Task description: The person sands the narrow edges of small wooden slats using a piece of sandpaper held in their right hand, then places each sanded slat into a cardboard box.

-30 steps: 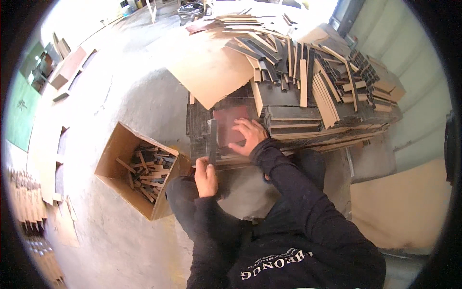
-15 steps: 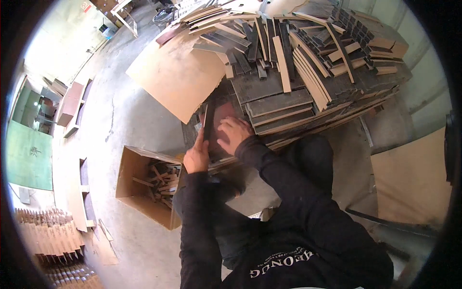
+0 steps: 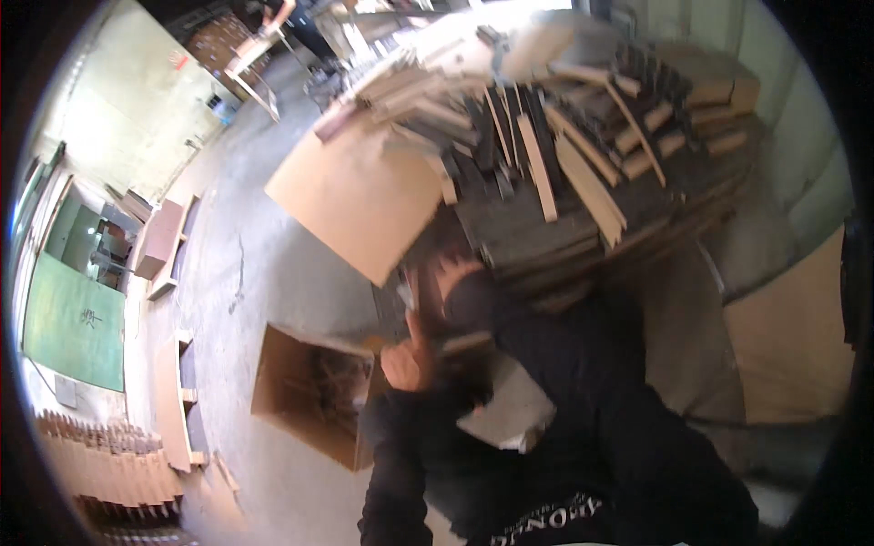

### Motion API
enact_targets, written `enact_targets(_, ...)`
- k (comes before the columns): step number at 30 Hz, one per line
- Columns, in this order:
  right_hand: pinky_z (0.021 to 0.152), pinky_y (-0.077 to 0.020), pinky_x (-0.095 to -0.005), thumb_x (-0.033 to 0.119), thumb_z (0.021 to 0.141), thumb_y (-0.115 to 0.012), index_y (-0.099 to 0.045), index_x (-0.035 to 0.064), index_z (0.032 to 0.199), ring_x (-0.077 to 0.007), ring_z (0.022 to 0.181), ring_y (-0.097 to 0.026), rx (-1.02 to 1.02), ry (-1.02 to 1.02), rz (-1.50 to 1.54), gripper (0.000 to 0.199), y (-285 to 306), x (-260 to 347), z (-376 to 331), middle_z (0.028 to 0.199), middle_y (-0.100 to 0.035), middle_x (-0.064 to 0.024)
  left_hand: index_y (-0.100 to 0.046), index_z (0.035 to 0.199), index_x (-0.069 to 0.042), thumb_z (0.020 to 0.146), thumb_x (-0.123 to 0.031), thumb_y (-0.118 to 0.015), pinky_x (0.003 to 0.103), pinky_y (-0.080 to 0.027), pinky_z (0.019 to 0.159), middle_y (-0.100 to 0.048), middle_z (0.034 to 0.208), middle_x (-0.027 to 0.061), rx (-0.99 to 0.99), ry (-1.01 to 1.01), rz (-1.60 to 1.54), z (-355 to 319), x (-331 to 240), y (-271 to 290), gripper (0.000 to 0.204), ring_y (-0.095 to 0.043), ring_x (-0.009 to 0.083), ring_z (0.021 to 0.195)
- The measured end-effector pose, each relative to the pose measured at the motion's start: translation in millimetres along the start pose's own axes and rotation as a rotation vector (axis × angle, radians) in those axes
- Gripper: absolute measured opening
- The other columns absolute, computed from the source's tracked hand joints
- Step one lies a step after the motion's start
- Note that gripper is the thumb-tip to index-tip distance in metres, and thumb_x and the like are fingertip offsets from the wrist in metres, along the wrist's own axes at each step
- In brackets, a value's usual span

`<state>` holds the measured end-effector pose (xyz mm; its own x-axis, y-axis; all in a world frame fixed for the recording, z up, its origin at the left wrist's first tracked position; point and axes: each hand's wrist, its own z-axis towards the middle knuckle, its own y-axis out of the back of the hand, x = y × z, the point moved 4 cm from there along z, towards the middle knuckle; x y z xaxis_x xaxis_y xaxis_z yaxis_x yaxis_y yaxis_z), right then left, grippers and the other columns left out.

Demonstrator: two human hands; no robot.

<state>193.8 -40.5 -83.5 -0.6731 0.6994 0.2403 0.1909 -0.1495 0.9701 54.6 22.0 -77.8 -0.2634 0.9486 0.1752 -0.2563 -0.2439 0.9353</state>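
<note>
Motion blur smears both of my hands. My left hand point(image 3: 407, 362) is beside the cardboard box, one finger stretched toward the dark work surface; whether it still holds a strip is unclear. My right hand point(image 3: 452, 280) lies farther up and to the right, over a dark reddish-brown area beside the stacked boards, its fingers too blurred to read. Close beyond the hands is a large tan board point(image 3: 360, 205). To their right rises a stack of dark boards point(image 3: 537, 232) with loose tan and dark strips point(image 3: 539, 168) on top.
The open cardboard box point(image 3: 278, 387) on the floor at left holds small offcuts. Long board pieces point(image 3: 171, 400) stand farther left. A brown panel point(image 3: 787, 337) is at right. Another person point(image 3: 309, 36) stands at the far bench point(image 3: 259, 55).
The view has shifted, so the scene sits lower and farther right. The dark strip clearly seen in my left hand earlier is now lost in blur. A person has come into view at the back.
</note>
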Motion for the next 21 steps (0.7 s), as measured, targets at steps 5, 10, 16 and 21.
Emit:
enact_targets(5,0.079,-0.0434,-0.0419,0.034,0.063,-0.064,-0.052,0.0123,0.111,-0.0265,0.106,-0.047,0.135,0.060,-0.171,0.054,-4.5,8.0,7.0,0.123,-0.042,-0.0076,-0.028,0.128,0.000,0.072,-0.015,-0.051,0.033,-0.035,0.034,-0.049,0.042,0.0065,-0.039,-0.036,0.033,40.1,8.3,-26.2,0.062,-0.047,0.0202,0.032)
enact_targets(10,0.081,-0.0429,-0.0430,0.038,0.059,-0.069,-0.048,0.0116,0.115,-0.0270,0.108,-0.047,0.183,0.086,-0.051,0.066,12.0,11.4,-8.7,0.125,-0.041,-0.0079,-0.034,0.125,0.000,0.073,-0.015,-0.052,0.036,-0.036,0.034,-0.046,0.039,0.0059,0.003,-0.061,-0.044,-21.4,4.7,-14.8,0.057,-0.048,0.0214,0.033)
enact_targets(16,0.086,-0.0414,-0.0435,0.042,0.063,-0.068,-0.046,0.0113,0.118,-0.0271,0.111,-0.045,0.220,0.033,-0.033,0.067,-15.2,-15.4,11.8,0.127,-0.039,-0.0090,-0.036,0.124,0.000,0.075,-0.017,-0.051,0.033,-0.038,0.036,-0.049,0.042,0.0059,-0.155,-0.018,0.007,61.6,-18.7,-41.1,0.054,-0.049,0.0215,0.035)
enact_targets(21,0.085,-0.0420,-0.0431,0.042,0.058,-0.071,-0.046,0.0098,0.117,-0.0278,0.110,-0.045,0.184,0.127,0.017,0.071,2.8,3.2,2.1,0.127,-0.039,-0.0082,-0.033,0.126,0.003,0.074,-0.022,-0.053,0.033,-0.035,0.035,-0.048,0.041,0.0071,0.017,-0.117,0.009,2.8,4.8,-12.8,0.061,-0.047,0.0188,0.033)
